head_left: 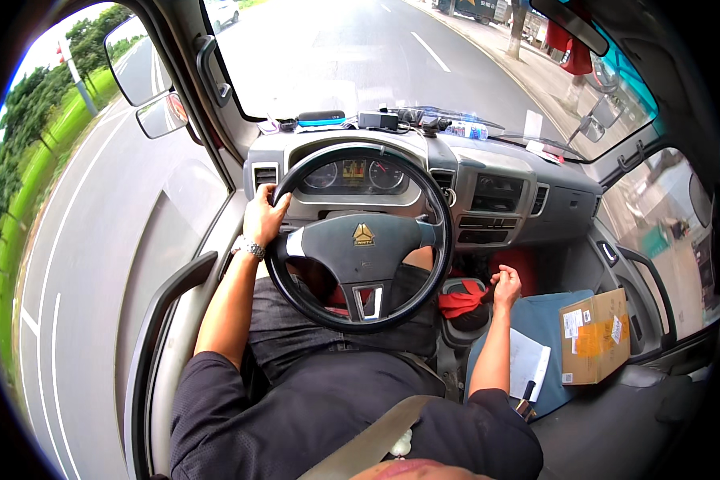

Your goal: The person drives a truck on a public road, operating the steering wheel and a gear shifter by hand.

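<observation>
My left hand [264, 216] is closed round the upper left of the black steering wheel [365, 260], a metal-banded watch [249, 247] on its wrist. Raised to the right of the wheel, my right hand [506, 287] has its fingers curled in, with nothing visible in them. Just left of it, a red cloth [462, 299] is wrapped round the top of what looks like the gear lever. The two do not appear to touch. Behind the wheel sits the instrument cluster [354, 174], its gauges partly covered by the rim.
A taped cardboard box [596, 340] and white papers [528, 360] with a dark pen lie on the passenger seat. Small devices [378, 121] and a bottle [468, 130] stand on the dashboard. A seat belt [368, 440] crosses my chest. Outside runs a grey road [360, 56].
</observation>
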Motion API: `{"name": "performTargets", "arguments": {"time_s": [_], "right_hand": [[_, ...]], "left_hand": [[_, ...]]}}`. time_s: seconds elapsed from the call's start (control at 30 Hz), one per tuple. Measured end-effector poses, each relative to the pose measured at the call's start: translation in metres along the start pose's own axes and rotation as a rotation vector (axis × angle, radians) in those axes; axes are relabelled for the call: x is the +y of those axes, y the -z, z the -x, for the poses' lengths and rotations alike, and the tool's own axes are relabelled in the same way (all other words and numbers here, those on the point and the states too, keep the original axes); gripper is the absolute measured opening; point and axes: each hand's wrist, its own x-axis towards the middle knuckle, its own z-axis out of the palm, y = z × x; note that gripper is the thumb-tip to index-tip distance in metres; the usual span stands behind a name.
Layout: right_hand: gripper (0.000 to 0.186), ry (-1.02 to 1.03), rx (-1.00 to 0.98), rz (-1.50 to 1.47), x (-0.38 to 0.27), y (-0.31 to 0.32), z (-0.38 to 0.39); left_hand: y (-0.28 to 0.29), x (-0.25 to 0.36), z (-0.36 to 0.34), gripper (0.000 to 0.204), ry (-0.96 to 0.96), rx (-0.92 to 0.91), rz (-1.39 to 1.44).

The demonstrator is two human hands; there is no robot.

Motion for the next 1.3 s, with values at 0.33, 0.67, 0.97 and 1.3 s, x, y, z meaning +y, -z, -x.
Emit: {"name": "performTargets", "arguments": {"time_s": [0.33, 0.67, 0.97, 1.3], "right_hand": [[0.019, -0.003, -0.019, 0.031, -0.004, -0.004, -0.003], [0.020, -0.005, -0.010, 0.019, -0.004, -0.003, 0.003], [0.019, -0.007, 0.005, 0.007, -0.007, 0.004, 0.012], [0.018, 0.014, -0.003, 0.014, 0.002, 0.004, 0.008]], "left_hand": [[-0.011, 0.002, -0.013, 0.046, -0.040, 0.022, -0.065], [-0.005, 0.014, -0.014, 0.049, -0.057, 0.012, -0.089], [0.003, 0.005, -0.008, 0.050, -0.052, -0.008, -0.112], [-0.002, -0.001, -0.002, 0.051, -0.035, -0.005, -0.062]]}}
